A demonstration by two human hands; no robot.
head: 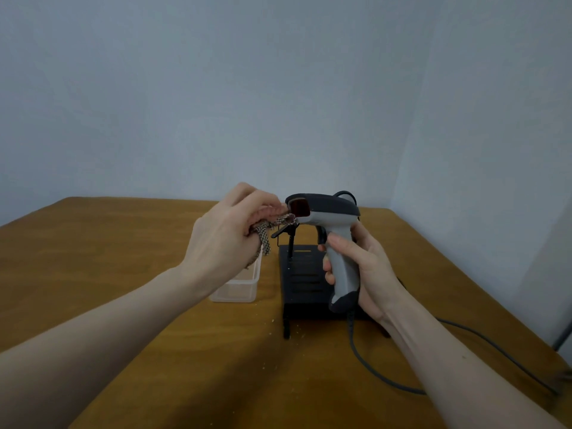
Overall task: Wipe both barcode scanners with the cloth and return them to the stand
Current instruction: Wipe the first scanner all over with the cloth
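Two hands: left (227, 230) bunches checked cloth (269, 230), right (362, 267) grips smooth grey scanner (328, 218).

A brown wooden table (123, 274) stands against a pale wall. On it sits a black slotted stand (305, 283), and just beside it on the left a clear plastic container (238, 289). A grey cable (387, 377) lies across the right part, and small crumbs (297, 328) lie near the stand.

Grey-black barcode scanner (331, 230) upright above black stand (309, 280), red window facing left. Checked cloth (266, 230) bunched, touching scanner's front, left of stand.
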